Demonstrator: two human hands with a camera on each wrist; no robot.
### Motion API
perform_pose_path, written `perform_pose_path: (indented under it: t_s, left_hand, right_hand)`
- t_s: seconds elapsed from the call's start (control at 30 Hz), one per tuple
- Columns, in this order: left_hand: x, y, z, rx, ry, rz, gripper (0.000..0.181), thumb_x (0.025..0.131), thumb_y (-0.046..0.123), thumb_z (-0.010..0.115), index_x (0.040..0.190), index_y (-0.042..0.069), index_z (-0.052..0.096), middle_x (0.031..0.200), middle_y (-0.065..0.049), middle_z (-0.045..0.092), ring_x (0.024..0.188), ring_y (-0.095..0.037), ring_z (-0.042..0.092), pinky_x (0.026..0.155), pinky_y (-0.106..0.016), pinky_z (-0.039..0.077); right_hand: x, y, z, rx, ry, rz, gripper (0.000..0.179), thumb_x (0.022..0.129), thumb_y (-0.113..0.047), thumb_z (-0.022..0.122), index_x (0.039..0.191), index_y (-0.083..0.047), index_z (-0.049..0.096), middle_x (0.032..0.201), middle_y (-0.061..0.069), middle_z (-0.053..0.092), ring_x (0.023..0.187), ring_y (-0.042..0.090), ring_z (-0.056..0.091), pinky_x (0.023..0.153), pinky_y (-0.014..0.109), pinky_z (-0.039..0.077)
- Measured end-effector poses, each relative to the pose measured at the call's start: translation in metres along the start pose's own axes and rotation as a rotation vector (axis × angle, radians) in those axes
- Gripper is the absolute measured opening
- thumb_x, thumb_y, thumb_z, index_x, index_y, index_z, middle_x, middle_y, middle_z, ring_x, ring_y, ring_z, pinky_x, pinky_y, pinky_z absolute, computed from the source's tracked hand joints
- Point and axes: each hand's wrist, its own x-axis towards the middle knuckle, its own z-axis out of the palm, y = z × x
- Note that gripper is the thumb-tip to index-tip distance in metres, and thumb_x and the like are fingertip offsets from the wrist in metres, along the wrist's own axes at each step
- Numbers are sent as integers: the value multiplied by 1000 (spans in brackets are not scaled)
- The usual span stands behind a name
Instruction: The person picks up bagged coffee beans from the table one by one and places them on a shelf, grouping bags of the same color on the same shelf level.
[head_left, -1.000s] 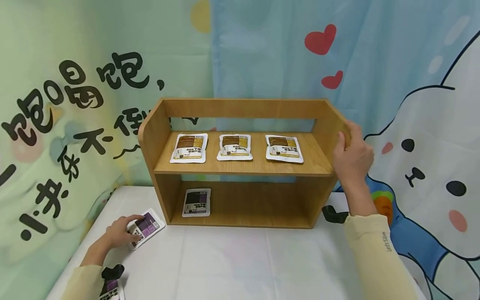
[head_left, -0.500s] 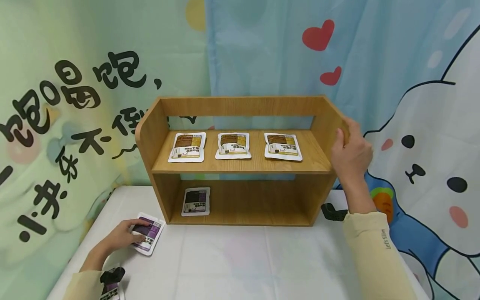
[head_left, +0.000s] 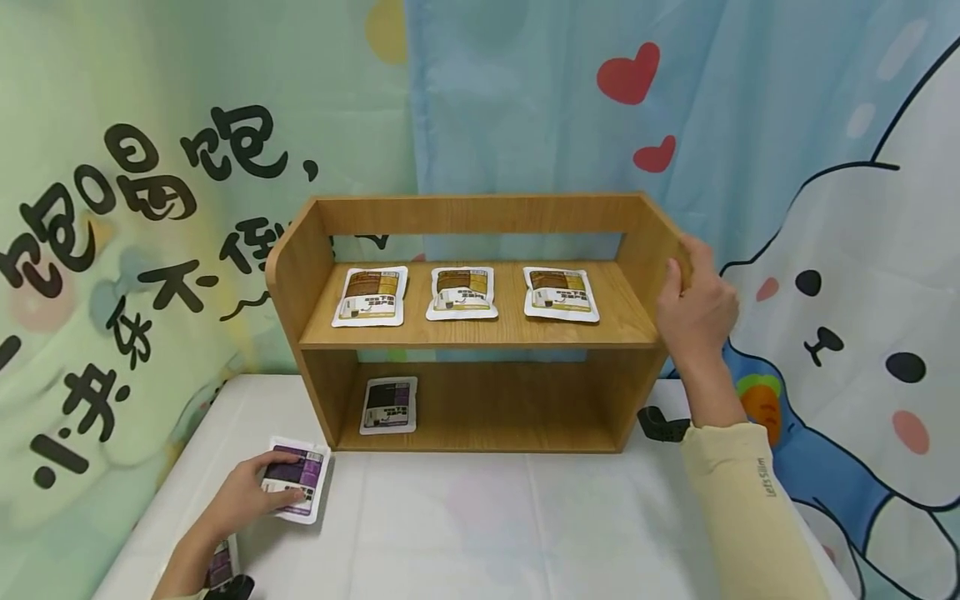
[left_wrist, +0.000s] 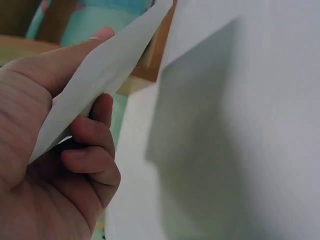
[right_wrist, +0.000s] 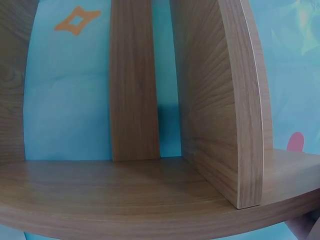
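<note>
My left hand (head_left: 243, 500) pinches a flat white pouch with a purple and black label (head_left: 307, 473) at the left of the table. In the left wrist view this pouch (left_wrist: 100, 65) is edge-on between thumb and fingers, its shadow falling on the white cloth. My right hand (head_left: 697, 312) grips the right side panel of a two-tier wooden shelf (head_left: 480, 217). Only a bit of that hand (right_wrist: 304, 226) shows at the right wrist view's lower corner. A like purple pouch (head_left: 388, 406) leans at the left of the lower tier.
Brown-labelled pouches, left (head_left: 369, 297), middle (head_left: 462, 293) and right (head_left: 561, 294), stand along the upper tier. Another purple pouch (head_left: 222, 562) lies partly hidden under my left forearm. Printed curtains (head_left: 517, 108) hang behind the white-covered table (head_left: 480, 525).
The pouch in my left hand has turned from slanted to nearly straight and come slightly towards me. My right hand keeps its grip on the shelf side.
</note>
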Motion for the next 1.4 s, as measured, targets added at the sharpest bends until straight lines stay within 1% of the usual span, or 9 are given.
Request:
perform_pose_path:
  t_s: [0.13, 0.27, 0.43, 0.6, 0.77, 0.97, 1.13, 1.23, 1.4]
  left_hand:
    - [-9, 10, 12, -36, 20, -5, 56, 69, 21, 89, 118, 5, 67, 115, -20, 63, 98, -26, 55, 85, -40, 42]
    - [-9, 18, 30, -74, 49, -6, 58, 67, 21, 90, 119, 8, 67, 117, -17, 63, 99, -26, 55, 87, -40, 40]
    - [-1, 24, 54, -107, 96, 13, 55, 67, 19, 90, 117, 10, 68, 118, -17, 63, 101, -27, 55, 89, -43, 39]
    - [10, 31, 83, -164, 106, 37, 54, 66, 16, 90, 115, 12, 69, 120, -17, 62, 104, -29, 55, 91, -45, 38]
    - [26, 42, 108, -186, 115, 73, 52, 66, 17, 90, 114, 15, 70, 118, -15, 63, 99, -26, 56, 89, -43, 40]
    - [54, 65, 128, -205, 97, 142, 51, 70, 22, 89, 115, 14, 68, 118, -14, 63, 103, -28, 56, 89, -47, 42]
    - [71, 80, 136, -243, 78, 129, 52, 70, 25, 88, 116, 12, 68, 116, -12, 63, 101, -27, 56, 89, -47, 42]
    - [82, 89, 141, -266, 66, 119, 53, 72, 27, 87, 118, 11, 67, 116, -12, 62, 101, -27, 55, 89, -48, 43]
    - [98, 100, 153, -265, 37, 128, 53, 73, 29, 86, 118, 12, 66, 122, -13, 60, 109, -30, 54, 93, -51, 42]
  right_hand:
    - [1, -1, 1, 7, 6, -6, 37, 102, -29, 50, 133, -11, 55, 109, 22, 67, 85, 43, 64, 70, 54, 51]
    - [2, -2, 2, 7, 3, 0, 37, 102, -30, 50, 133, -11, 55, 109, 22, 67, 87, 43, 65, 70, 54, 52]
    - [2, -3, 4, 9, -8, 9, 37, 102, -30, 49, 134, -12, 54, 109, 22, 67, 88, 43, 65, 71, 54, 52]
    - [0, -1, 5, 14, 0, 3, 37, 101, -30, 50, 133, -12, 55, 108, 22, 68, 84, 42, 64, 69, 53, 52]
    - [-1, -1, 5, 16, 1, -1, 37, 102, -30, 49, 133, -12, 56, 110, 21, 67, 84, 42, 65, 69, 53, 52]
    - [3, -3, 3, 19, 18, -5, 37, 102, -31, 50, 132, -12, 56, 112, 20, 67, 87, 41, 65, 71, 53, 52]
    - [3, -5, 6, 19, 9, -7, 36, 101, -29, 50, 132, -12, 56, 109, 21, 68, 83, 42, 64, 69, 53, 51]
    - [4, -6, 6, 24, 14, -10, 36, 101, -29, 50, 132, -11, 56, 111, 20, 67, 85, 42, 65, 70, 53, 52]
    - [1, -2, 2, 20, 19, 6, 36, 101, -29, 50, 133, -13, 57, 111, 20, 67, 83, 42, 64, 69, 54, 51]
